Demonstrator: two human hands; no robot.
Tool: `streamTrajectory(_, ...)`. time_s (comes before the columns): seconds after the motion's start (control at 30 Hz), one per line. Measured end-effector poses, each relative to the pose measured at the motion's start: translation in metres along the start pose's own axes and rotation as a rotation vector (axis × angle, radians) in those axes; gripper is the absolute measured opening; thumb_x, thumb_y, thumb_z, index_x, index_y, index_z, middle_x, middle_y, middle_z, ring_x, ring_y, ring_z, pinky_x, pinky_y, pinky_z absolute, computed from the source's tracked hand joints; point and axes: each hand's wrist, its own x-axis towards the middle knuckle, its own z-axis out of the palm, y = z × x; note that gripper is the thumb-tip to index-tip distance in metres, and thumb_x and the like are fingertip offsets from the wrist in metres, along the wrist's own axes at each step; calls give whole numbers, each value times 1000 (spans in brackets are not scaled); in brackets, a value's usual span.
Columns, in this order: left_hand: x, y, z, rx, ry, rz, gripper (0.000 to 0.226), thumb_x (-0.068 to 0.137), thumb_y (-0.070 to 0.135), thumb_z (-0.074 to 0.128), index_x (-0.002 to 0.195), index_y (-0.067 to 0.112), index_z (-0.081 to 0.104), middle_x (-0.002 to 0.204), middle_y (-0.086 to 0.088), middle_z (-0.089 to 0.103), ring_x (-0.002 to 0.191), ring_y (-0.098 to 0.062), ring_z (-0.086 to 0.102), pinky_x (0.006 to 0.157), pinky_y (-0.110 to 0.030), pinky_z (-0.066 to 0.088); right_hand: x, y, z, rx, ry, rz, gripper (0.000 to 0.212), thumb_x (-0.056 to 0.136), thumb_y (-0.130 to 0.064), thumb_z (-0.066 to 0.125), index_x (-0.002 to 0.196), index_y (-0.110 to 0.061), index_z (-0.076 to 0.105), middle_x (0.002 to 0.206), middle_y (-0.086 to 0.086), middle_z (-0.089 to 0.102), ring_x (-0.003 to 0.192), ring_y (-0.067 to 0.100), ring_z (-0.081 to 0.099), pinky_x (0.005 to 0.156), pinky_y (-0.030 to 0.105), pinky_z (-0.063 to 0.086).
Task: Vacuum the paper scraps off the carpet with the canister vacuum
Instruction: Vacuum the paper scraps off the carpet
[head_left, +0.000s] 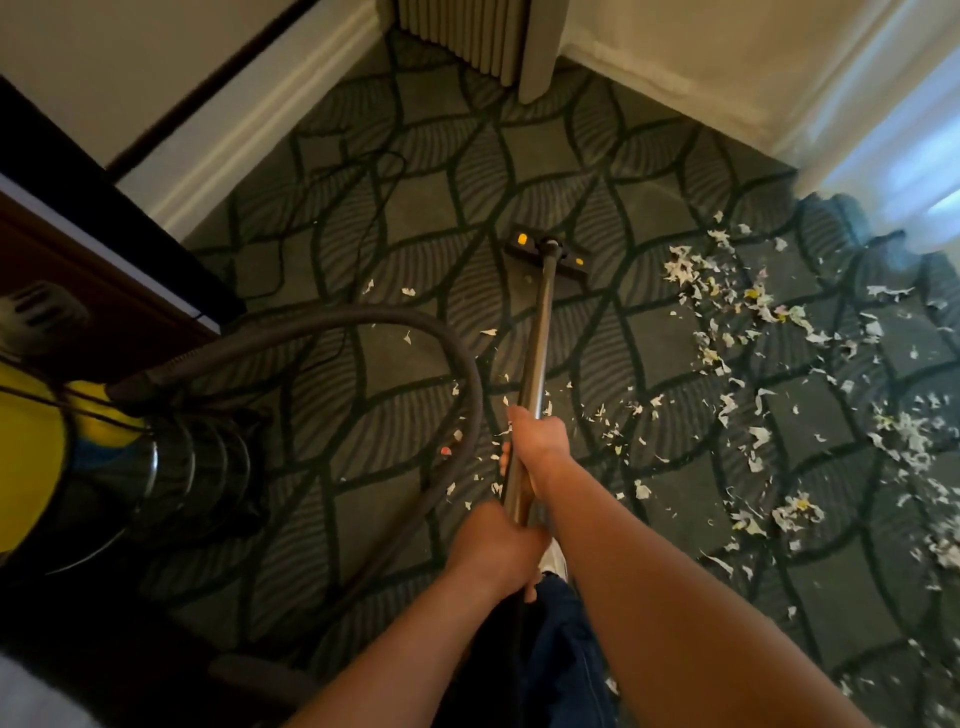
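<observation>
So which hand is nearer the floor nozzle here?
The right hand: it grips the metal wand farther along toward the floor nozzle. The left hand holds the wand's near end, closest to the body.

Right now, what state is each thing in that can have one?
Left hand: gripping the wand near its top.
Right hand: gripping the wand lower down.
Floor head: flat on the carpet.
Paper scraps: scattered, mostly right of the wand.
Hose: looped, attached to the canister vacuum.
</observation>
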Motion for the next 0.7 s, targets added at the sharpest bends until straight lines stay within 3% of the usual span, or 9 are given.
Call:
streamTrajectory(0.1, 17, 20, 12, -69, 8, -87, 17, 85, 16, 60, 70, 8, 62, 52, -7, 58, 45, -23, 55, 59, -32, 52, 20, -15, -7, -109, -73, 45, 34, 95, -30, 55, 111, -1, 56, 78, 12, 61, 65, 25, 60, 73, 43, 59)
streamTrajectory(0.23, 20, 28, 41, -141, -22, -179, 12, 86, 13, 59, 82, 2, 63, 50, -5, 56, 39, -16, 52, 50, -27, 49, 31, -16, -32, -250, -132, 118, 23, 100, -28, 49, 97, -6, 51, 79, 10, 59, 62, 19, 56, 70, 36, 56)
streamTrajectory(0.33, 11, 38, 61, -191, 8, -160, 11, 86, 12, 58, 80, 3, 61, 53, -6, 54, 38, -14, 49, 44, -24, 45, 34, -14, -48, -281, -89, 89, 22, 98, -27, 50, 87, -8, 51, 73, 9, 60, 59, 20, 57, 72, 39, 57)
streamTrajectory(0.43, 5, 43, 74, -182, 70, -131, 15, 84, 11, 56, 69, 8, 57, 47, -3, 53, 38, -17, 51, 45, -27, 48, 33, -13, -59, -264, -66, 38, 27, 94, -30, 54, 95, -4, 59, 68, 8, 61, 58, 23, 58, 70, 42, 57)
streamTrajectory(0.57, -6, 30, 96, -144, 83, -144, 3, 83, 11, 56, 82, 8, 56, 46, 3, 54, 39, -16, 53, 47, -28, 50, 23, 4, -77, -295, -89, 74, 30, 96, -32, 53, 103, -4, 58, 77, 9, 62, 63, 22, 59, 78, 44, 60)
streamTrajectory(0.7, -10, 26, 112, -172, 45, -153, 8, 82, 11, 57, 87, 5, 59, 49, -1, 55, 41, -16, 54, 48, -28, 51, 23, 14, -95, -301, -133, 103, 28, 97, -30, 53, 106, -4, 56, 79, 9, 61, 65, 21, 59, 80, 43, 59)
